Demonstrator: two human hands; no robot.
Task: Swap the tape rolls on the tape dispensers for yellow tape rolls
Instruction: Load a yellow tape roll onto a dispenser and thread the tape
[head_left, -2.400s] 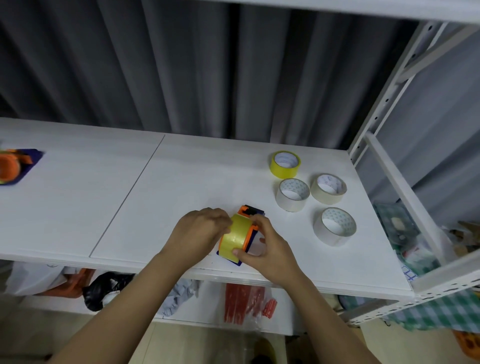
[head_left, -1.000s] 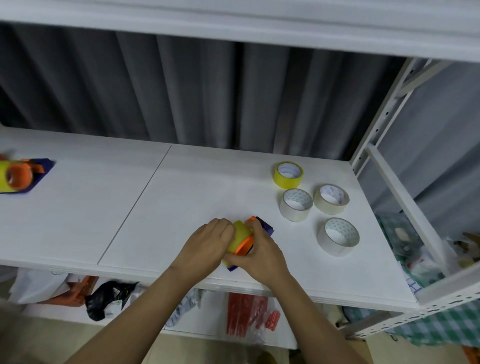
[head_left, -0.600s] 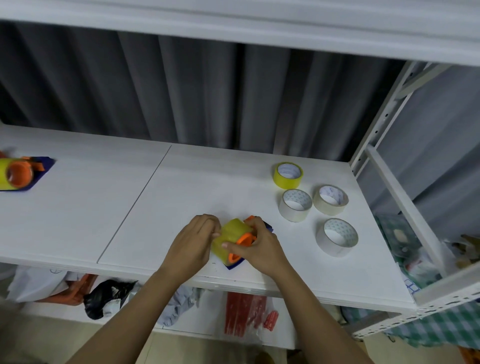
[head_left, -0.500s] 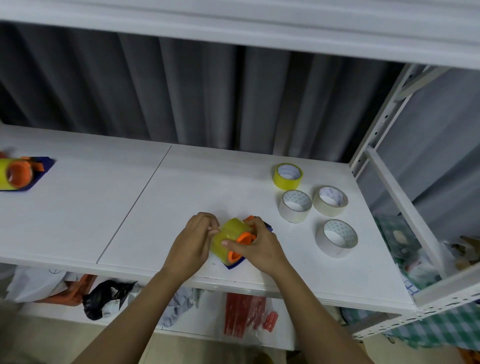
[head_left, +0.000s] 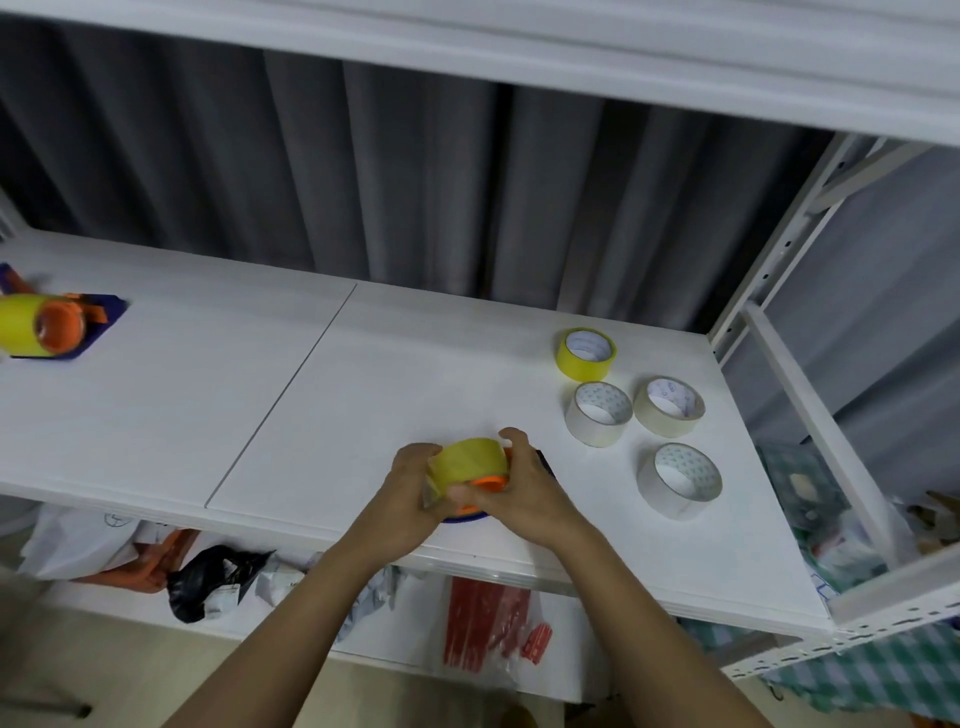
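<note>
1. Step in hand, probably: seating the yellow tape roll (head_left: 467, 460) on the orange-hubbed dispenser (head_left: 485, 483) at the front edge of the surface (head_left: 363, 395).
2. Left hand (head_left: 410, 480) curled round the roll; right hand (head_left: 519, 486) gripping the dispenser.
3. Next, likely: pulling the tape end free and threading it forward.

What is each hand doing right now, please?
Left hand: grips the yellow tape roll on the dispenser.
Right hand: grips the same roll and dispenser.
</note>
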